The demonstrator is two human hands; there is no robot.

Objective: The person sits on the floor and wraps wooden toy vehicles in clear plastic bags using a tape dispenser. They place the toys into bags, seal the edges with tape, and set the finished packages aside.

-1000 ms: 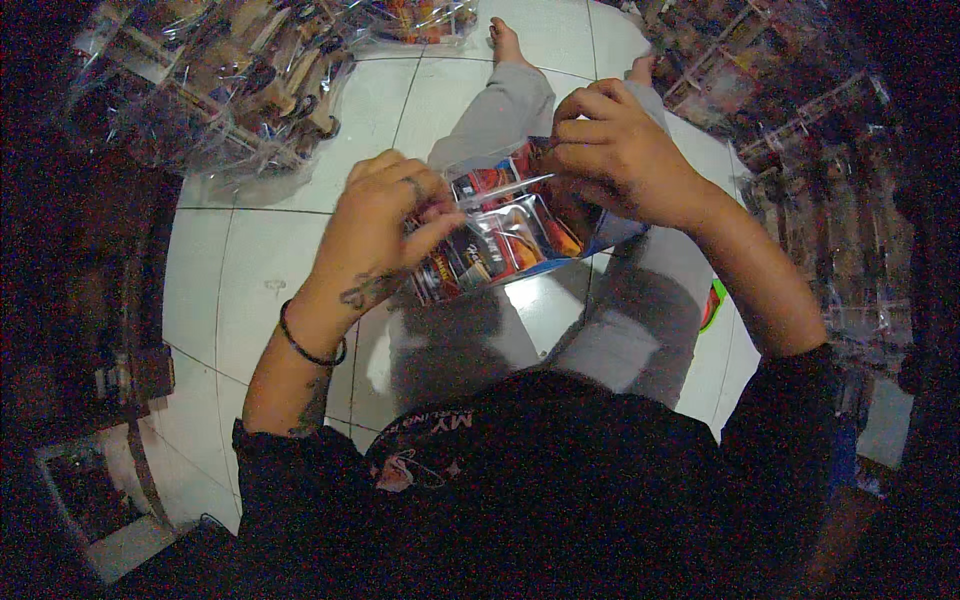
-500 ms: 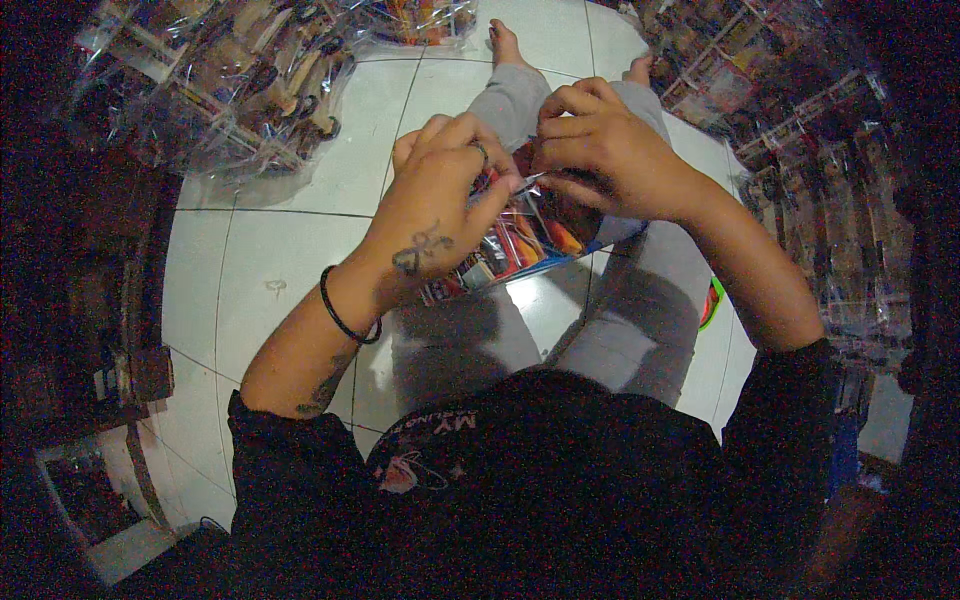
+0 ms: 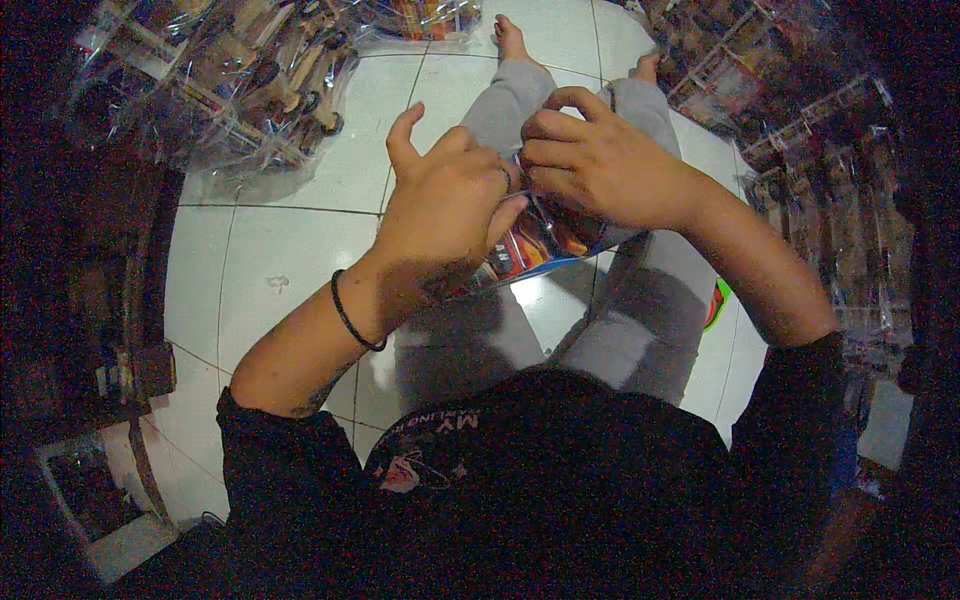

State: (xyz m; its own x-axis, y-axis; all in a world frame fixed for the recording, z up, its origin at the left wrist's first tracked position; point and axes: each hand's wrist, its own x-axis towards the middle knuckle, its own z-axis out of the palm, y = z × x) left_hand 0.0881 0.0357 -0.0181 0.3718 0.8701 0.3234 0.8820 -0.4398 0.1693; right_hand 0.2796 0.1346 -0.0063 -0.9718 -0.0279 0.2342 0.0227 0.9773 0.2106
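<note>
A flat packet [image 3: 530, 252] with red, orange and blue print under clear, shiny plastic lies across my grey-trousered thighs. At its upper left, my left hand [image 3: 448, 200] is closed, thumb and fingers pinching the packet's top edge, while one finger sticks up away from it. My right hand [image 3: 605, 165] bends its fingers tightly together at the same edge, close beside the left. The fingertips of both hands and much of the packet's upper part are hidden behind the knuckles.
Large clear-plastic bundles of brown, wooden-looking items stand at the far left [image 3: 240, 80] and far right [image 3: 760, 75]. Another plastic-wrapped colourful pack [image 3: 425, 18] is at the top. A green-rimmed object [image 3: 718, 303] shows beside my right thigh. Pale floor tiles [image 3: 270, 270] surround my legs.
My left hand has shifted slightly right and turned, raising one finger and covering more of the packet's left end. My right hand has moved a little left, nearer to it.
</note>
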